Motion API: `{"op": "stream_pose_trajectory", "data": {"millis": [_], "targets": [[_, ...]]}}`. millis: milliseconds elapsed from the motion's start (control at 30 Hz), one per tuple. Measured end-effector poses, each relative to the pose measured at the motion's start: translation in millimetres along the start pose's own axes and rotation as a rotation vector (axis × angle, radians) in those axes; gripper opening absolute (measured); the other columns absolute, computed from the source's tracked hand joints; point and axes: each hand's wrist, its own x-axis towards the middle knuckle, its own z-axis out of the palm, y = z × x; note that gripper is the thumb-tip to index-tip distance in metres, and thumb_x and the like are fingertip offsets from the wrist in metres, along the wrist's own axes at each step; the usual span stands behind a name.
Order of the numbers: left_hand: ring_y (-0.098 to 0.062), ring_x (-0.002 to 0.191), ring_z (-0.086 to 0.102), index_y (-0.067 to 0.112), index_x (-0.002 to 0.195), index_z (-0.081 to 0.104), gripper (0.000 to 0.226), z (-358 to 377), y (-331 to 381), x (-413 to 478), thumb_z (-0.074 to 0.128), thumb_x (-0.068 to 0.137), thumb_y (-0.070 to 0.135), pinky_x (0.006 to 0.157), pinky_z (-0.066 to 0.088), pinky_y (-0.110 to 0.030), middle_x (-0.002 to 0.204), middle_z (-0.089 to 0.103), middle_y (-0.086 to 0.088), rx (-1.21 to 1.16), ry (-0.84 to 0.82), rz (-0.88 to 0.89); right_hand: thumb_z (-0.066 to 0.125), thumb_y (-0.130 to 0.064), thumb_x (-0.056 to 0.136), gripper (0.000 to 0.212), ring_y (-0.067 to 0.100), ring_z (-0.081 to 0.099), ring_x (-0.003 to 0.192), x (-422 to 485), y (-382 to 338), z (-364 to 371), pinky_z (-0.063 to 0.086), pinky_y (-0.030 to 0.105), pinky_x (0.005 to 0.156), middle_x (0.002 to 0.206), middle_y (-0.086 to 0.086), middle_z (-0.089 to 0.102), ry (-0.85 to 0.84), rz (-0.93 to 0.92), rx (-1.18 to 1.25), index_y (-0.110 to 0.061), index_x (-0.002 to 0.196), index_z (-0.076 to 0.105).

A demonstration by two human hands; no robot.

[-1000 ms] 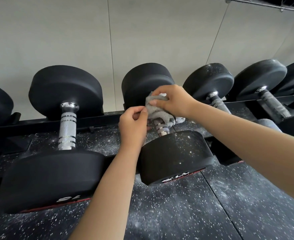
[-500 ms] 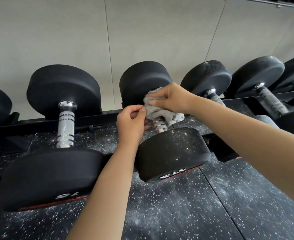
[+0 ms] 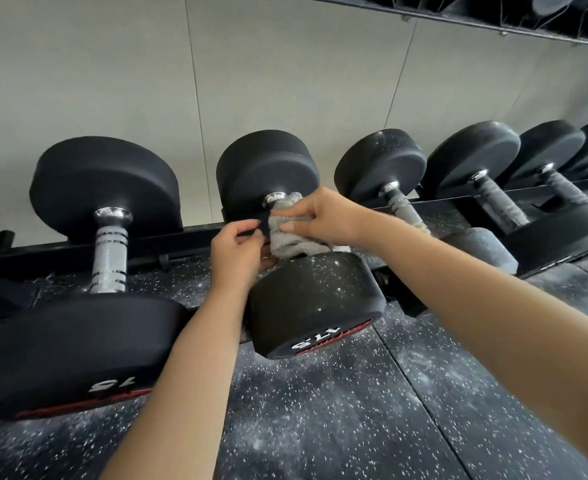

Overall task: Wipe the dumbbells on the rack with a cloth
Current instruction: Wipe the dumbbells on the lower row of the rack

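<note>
A row of black dumbbells lies across a low black rack (image 3: 168,242). The middle dumbbell (image 3: 315,299) has a grey cloth (image 3: 291,237) wrapped round its metal handle. My right hand (image 3: 323,216) grips the cloth from above, at the far end of the handle near the chrome collar. My left hand (image 3: 239,252) curls at the left side of the handle, its fingertips at the cloth's edge. The handle under the cloth is hidden. To the left rests a larger dumbbell (image 3: 78,344) with a bare knurled chrome handle.
Several more dumbbells (image 3: 382,168) continue to the right, with dusty taped handles. Pale wall panels stand right behind the rack. Black speckled rubber flooring (image 3: 320,410) lies in front. A dark shelf edge (image 3: 493,22) runs along the top right.
My right hand has slid the cloth along the handle toward the far head, up to the chrome collar. My left hand stays beside the handle. The view has shifted slightly.
</note>
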Motion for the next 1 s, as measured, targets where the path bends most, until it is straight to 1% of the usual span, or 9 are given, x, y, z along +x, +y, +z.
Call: {"op": "stream_pose_trajectory", "data": {"millis": [133, 233, 367, 500, 600, 733, 800, 900, 1000], "targets": [[-0.01, 0.065, 0.066, 0.012, 0.114, 0.059, 0.025, -3, 2, -9, 0.061, 0.091, 0.003, 0.047, 0.049, -0.018, 0.087, 0.067, -0.009, 0.052, -0.047, -0.019, 0.069, -0.02, 0.091, 0.033, -0.001, 0.061, 0.113, -21, 3, -13, 0.046, 0.02, 0.102, 0.122, -0.008, 0.068, -0.224, 0.027, 0.033, -0.023, 0.124, 0.068], [-0.007, 0.061, 0.066, 0.011, 0.121, 0.058, 0.035, -5, 3, -14, 0.067, 0.088, 0.009, 0.055, 0.052, -0.017, 0.082, 0.067, -0.005, 0.09, -0.101, -0.027, 0.066, -0.017, 0.092, 0.032, -0.005, 0.066, 0.092, -39, 4, -26, 0.051, 0.009, 0.082, 0.115, -0.002, 0.072, -0.07, -0.003, 0.088, -0.025, 0.123, 0.066], [-0.011, 0.075, 0.069, 0.013, 0.128, 0.056, 0.048, -5, 5, -14, 0.074, 0.083, 0.019, 0.069, 0.055, -0.019, 0.092, 0.07, -0.007, 0.123, -0.163, -0.012, 0.065, -0.032, 0.086, 0.04, -0.008, 0.065, 0.091, -76, -4, -69, 0.051, 0.013, 0.091, 0.106, -0.015, 0.072, 0.195, -0.023, 0.167, -0.031, 0.126, 0.065], [-0.002, 0.073, 0.064, 0.022, 0.139, 0.047, 0.063, -3, 9, -17, 0.075, 0.082, 0.024, 0.054, 0.049, -0.008, 0.093, 0.064, 0.002, 0.121, -0.251, -0.009, 0.06, -0.042, 0.083, 0.047, 0.0, 0.064, 0.105, -112, -5, -66, 0.052, 0.022, 0.095, 0.112, -0.01, 0.072, 0.011, -0.007, 0.104, -0.044, 0.129, 0.056], [0.012, 0.068, 0.052, 0.02, 0.144, 0.041, 0.07, -1, 11, -17, 0.075, 0.082, 0.021, 0.05, 0.042, -0.001, 0.103, 0.054, 0.01, 0.184, -0.277, 0.047, 0.057, -0.045, 0.086, 0.05, -0.003, 0.063, 0.102, -122, -4, -26, 0.054, 0.023, 0.089, 0.116, -0.006, 0.069, -0.041, -0.008, 0.122, -0.038, 0.135, 0.054], [0.011, 0.073, 0.047, 0.02, 0.145, 0.039, 0.072, -2, 11, -17, 0.074, 0.082, 0.021, 0.051, 0.04, 0.001, 0.126, 0.049, 0.003, 0.214, -0.279, 0.08, 0.056, -0.051, 0.083, 0.039, 0.005, 0.065, 0.102, -112, -10, 7, 0.051, 0.023, 0.091, 0.109, -0.005, 0.07, 0.16, -0.012, 0.299, -0.025, 0.11, 0.066], [0.008, 0.082, 0.05, 0.02, 0.146, 0.039, 0.073, -2, 11, -17, 0.075, 0.082, 0.022, 0.054, 0.041, 0.0, 0.136, 0.046, 0.003, 0.238, -0.273, 0.09, 0.057, -0.06, 0.079, 0.042, 0.015, 0.066, 0.094, -105, -15, 12, 0.054, 0.035, 0.088, 0.098, 0.001, 0.071, 0.242, 0.015, 0.27, -0.022, 0.096, 0.065], [-0.005, 0.117, 0.048, 0.024, 0.146, 0.039, 0.076, -4, 8, -12, 0.077, 0.079, 0.027, 0.082, 0.041, -0.012, 0.148, 0.04, 0.002, 0.292, -0.272, 0.105, 0.052, -0.074, 0.077, 0.047, 0.009, 0.065, 0.084, -107, -18, 27, 0.053, 0.042, 0.082, 0.084, -0.009, 0.068, 0.404, 0.038, 0.136, -0.029, 0.086, 0.058], [-0.006, 0.113, 0.054, 0.031, 0.145, 0.039, 0.08, -6, 4, -11, 0.079, 0.077, 0.032, 0.092, 0.045, -0.022, 0.143, 0.045, 0.005, 0.245, -0.324, 0.052, 0.055, -0.065, 0.085, 0.033, 0.004, 0.065, 0.09, -121, -9, 44, 0.053, 0.037, 0.082, 0.093, -0.016, 0.068, 0.526, -0.066, 0.198, -0.033, 0.093, 0.058]]}}
